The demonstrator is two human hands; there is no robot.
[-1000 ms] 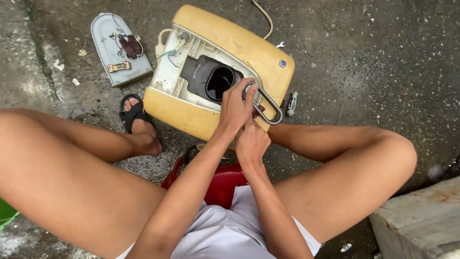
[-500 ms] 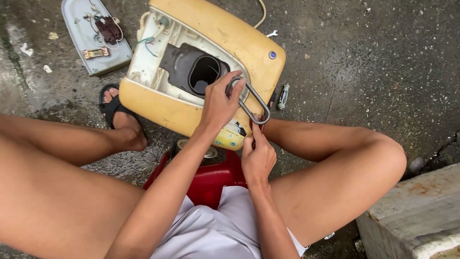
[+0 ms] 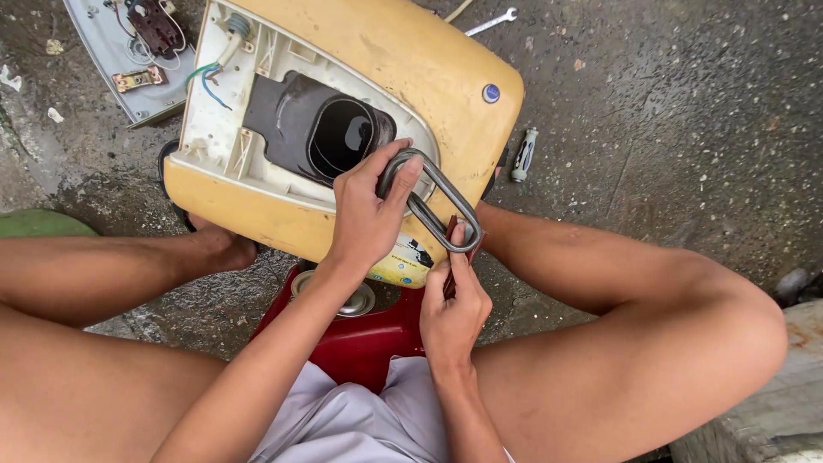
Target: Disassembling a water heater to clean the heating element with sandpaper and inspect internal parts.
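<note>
Wet, speckled concrete floor (image 3: 686, 111) is seen throughout, darker and bare to the right of the work.

Item one: a yellow appliance housing (image 3: 411, 69), tipped on its side, with a cream inner shell and a black duct opening (image 3: 343, 137) turned upward. Its lower edge is met by a foot (image 3: 219, 249) on the left. Loose green and blue wires (image 3: 206, 77) are shown at the upper left corner of the shell.

Item two: a grey metal loop (image 3: 437, 201), oval, laid across the right lower edge of the housing beside the duct. Its upper bend is gripped by the left hand (image 3: 369, 219), fingers curled over the bar. Its lower bend is pinched by the right hand (image 3: 454, 309) between thumb and forefinger, together with a small dark red part (image 3: 449, 236); how that part is joined cannot be told.

Item three: a red stool (image 3: 360, 334), between the bent legs, directly under the hands.

Item four: a grey cover plate (image 3: 129, 69) with a brown component, lying apart at the upper left.

Item five: a screwdriver handle (image 3: 523, 154), just beside the housing's right edge, and a wrench (image 3: 489, 21) near the top edge.

Open floor is left mainly to the right; a concrete block (image 3: 763, 420) closes the lower right corner.
</note>
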